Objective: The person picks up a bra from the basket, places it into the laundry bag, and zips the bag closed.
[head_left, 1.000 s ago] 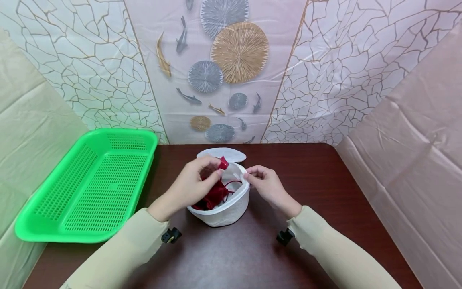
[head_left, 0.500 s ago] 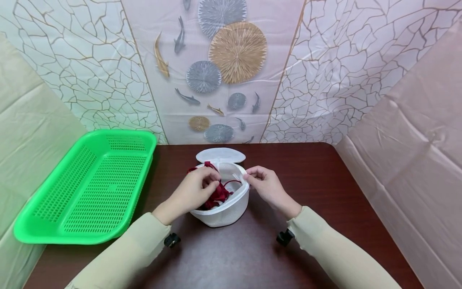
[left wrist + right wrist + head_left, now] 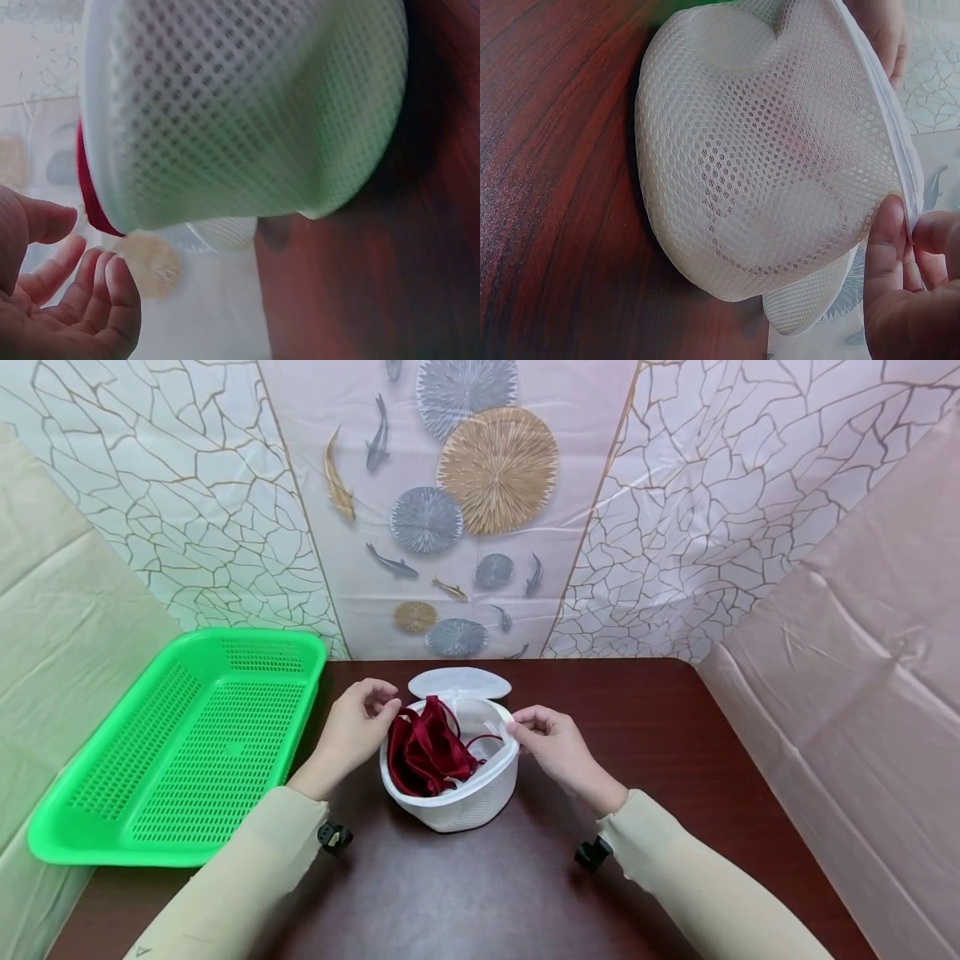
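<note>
A white mesh laundry bag (image 3: 459, 810) stands upright on the table, its round lid (image 3: 459, 682) folded back behind it. Inside, mostly on the left, lies a dark red satin garment (image 3: 427, 747) with thin straps. My left hand (image 3: 348, 731) is just left of the bag's rim. In the left wrist view, the fingers (image 3: 112, 300) are loosely bent and apart from the thumb, holding nothing. On the other side, my right hand (image 3: 558, 747) pinches the rim between thumb and fingers. The right wrist view shows this pinch at the bag's white edging (image 3: 900, 142).
A green plastic basket (image 3: 311, 706) with slotted sides stands on the left of the dark wooden table (image 3: 622, 727). Patterned cloth panels (image 3: 675, 527) enclose the back and sides. A small black device (image 3: 333, 837) sits at my left cuff, another at the right.
My left hand has laid the red garment down in the bag, let go and moved left past the rim. The right hand keeps its pinch on the rim.
</note>
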Demonstrator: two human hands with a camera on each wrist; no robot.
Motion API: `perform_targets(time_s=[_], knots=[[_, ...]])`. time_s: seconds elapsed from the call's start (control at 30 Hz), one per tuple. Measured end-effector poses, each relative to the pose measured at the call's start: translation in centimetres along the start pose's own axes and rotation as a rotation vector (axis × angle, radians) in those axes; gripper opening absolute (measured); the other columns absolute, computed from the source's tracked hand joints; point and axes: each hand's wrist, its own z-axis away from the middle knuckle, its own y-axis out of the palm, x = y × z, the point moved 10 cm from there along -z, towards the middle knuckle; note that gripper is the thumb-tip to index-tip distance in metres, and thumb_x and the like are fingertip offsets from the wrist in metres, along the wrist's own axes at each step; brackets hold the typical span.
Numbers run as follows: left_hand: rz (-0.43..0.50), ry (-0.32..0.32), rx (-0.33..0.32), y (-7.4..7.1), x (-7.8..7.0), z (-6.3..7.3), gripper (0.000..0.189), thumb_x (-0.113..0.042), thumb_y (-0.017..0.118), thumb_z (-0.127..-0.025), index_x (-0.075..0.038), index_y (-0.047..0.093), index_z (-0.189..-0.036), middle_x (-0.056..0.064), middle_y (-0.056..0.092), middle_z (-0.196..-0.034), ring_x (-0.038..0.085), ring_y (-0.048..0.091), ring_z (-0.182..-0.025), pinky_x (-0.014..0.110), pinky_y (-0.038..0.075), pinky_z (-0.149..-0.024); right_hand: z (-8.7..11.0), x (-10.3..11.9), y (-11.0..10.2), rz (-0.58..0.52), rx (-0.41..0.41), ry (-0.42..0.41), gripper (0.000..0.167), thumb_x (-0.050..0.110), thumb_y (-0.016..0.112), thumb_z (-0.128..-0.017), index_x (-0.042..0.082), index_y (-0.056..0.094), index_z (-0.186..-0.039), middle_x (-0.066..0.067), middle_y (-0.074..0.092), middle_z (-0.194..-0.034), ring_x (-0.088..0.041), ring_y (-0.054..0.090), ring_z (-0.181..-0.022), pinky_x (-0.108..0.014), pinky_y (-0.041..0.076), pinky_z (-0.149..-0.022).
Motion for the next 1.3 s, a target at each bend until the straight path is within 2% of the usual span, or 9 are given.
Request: perform_targets(time_s=[0.17,0.3,0.43,0.67,0.87,0.97,1.07,1.17,1.3], knots=[[-0.01,-0.105,0.058,0.6,1.8,0.2,0.02,-0.023,0.064,-0.094,-0.006,0.065,-0.105,0.008,0.065,-0.09,0.022,0.057,-0.079,0.035,0.048,-0.07,0.0,0.0,0.0,0.005,0.007,0.015,0.019,0.004,0.065,-0.091,-0.008,0.064,-0.107,-0.02,0.065,-0.091,-0.022,0.062,-0.077,-0.029,0.055,-0.066],[0.01,-0.213,0.144,1.6,3.2,0.6,0.03,-0.033,0.062,-0.094,-0.006,0.064,-0.107,0.009,0.065,-0.094,0.023,0.058,-0.084,0.036,0.048,-0.074,-0.4,-0.8,-0.1,0.005,0.001,0.013,0.02,0.007,0.066,-0.091,-0.005,0.065,-0.107,-0.017,0.066,-0.091,-0.02,0.062,-0.076,-0.029,0.055,-0.066],[0.03,-0.283,0.231,2.9,4.0,1.1,0.037,-0.04,0.063,-0.093,-0.005,0.065,-0.104,0.008,0.065,-0.089,0.022,0.058,-0.083,0.033,0.048,-0.072,-0.4,-1.1,-0.2,0.009,-0.009,0.0,0.019,0.009,0.068,-0.091,-0.003,0.066,-0.105,-0.015,0.066,-0.089,-0.018,0.062,-0.075,-0.029,0.055,-0.066],[0.059,-0.291,0.306,4.9,4.1,1.7,0.029,-0.031,0.069,-0.089,-0.002,0.064,-0.093,0.005,0.058,-0.07,0.017,0.053,-0.065,0.029,0.045,-0.057,-0.4,-1.6,0.0,0.011,-0.011,-0.007,0.015,0.006,0.068,-0.09,-0.002,0.066,-0.101,-0.012,0.067,-0.087,-0.016,0.063,-0.072,-0.04,0.056,-0.07],[0.038,-0.258,0.347,6.4,3.5,2.0,0.021,-0.022,0.073,-0.085,-0.005,0.061,-0.085,0.005,0.057,-0.068,0.016,0.056,-0.062,0.029,0.048,-0.054,-0.3,-2.5,0.8,-0.002,0.033,0.025,0.016,0.005,0.066,-0.09,-0.004,0.063,-0.103,-0.011,0.067,-0.089,-0.014,0.064,-0.075,-0.044,0.056,-0.071],[0.01,-0.215,0.32,6.4,3.0,1.9,0.018,-0.018,0.072,-0.084,-0.006,0.059,-0.084,0.006,0.059,-0.072,0.017,0.057,-0.065,0.029,0.048,-0.057,-0.4,-2.7,1.1,-0.009,0.045,0.032,0.017,0.005,0.066,-0.09,-0.004,0.062,-0.104,-0.011,0.066,-0.089,-0.014,0.064,-0.074,-0.041,0.056,-0.069],[-0.003,-0.183,0.251,5.7,2.8,1.5,0.014,-0.013,0.071,-0.083,-0.007,0.058,-0.083,0.006,0.06,-0.076,0.019,0.056,-0.069,0.03,0.048,-0.06,-0.6,-2.8,0.8,-0.002,0.032,0.026,0.017,0.005,0.067,-0.089,-0.006,0.062,-0.102,-0.012,0.066,-0.087,-0.014,0.063,-0.072,-0.04,0.056,-0.068],[-0.009,-0.17,0.159,4.5,2.8,1.1,0.013,-0.008,0.07,-0.083,-0.007,0.058,-0.081,0.006,0.058,-0.073,0.021,0.055,-0.069,0.031,0.047,-0.06,-0.8,-2.6,-0.1,0.022,-0.002,0.017,0.017,0.005,0.068,-0.088,-0.006,0.063,-0.1,-0.013,0.066,-0.085,-0.015,0.063,-0.07,-0.035,0.056,-0.065],[-0.006,-0.145,-0.01,1.7,2.5,0.6,0.015,0.0,0.067,-0.08,-0.008,0.055,-0.077,0.006,0.05,-0.064,0.021,0.049,-0.061,0.031,0.041,-0.054,-1.1,-1.5,-1.9,0.114,-0.076,-0.045,0.015,0.006,0.07,-0.088,-0.005,0.066,-0.098,-0.015,0.065,-0.082,-0.019,0.06,-0.067,-0.023,0.049,-0.055]])
